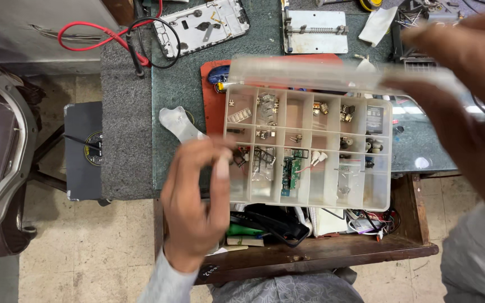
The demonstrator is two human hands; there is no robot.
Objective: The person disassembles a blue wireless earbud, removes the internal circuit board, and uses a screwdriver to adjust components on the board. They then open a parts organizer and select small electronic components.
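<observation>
Raised lid (332, 76) over crowded compartments (310, 146)

The left hand (195, 202) rises from a grey sleeve, wrist bent upward, back toward the camera, its fingers (220, 168) curled together in a loose pinch. The right hand (467, 84) is blurred, stretched leftward with fingers extended, its grey-sleeved forearm dropping toward the lower right.

Left hand (193, 205) gripped the near-left edge of a clear plastic compartment organiser box (307, 147) holding small metal parts and a green circuit board (291, 171). Blurred right hand (467, 84) held its open transparent lid (332, 74) above an open wooden drawer (321, 249).
</observation>
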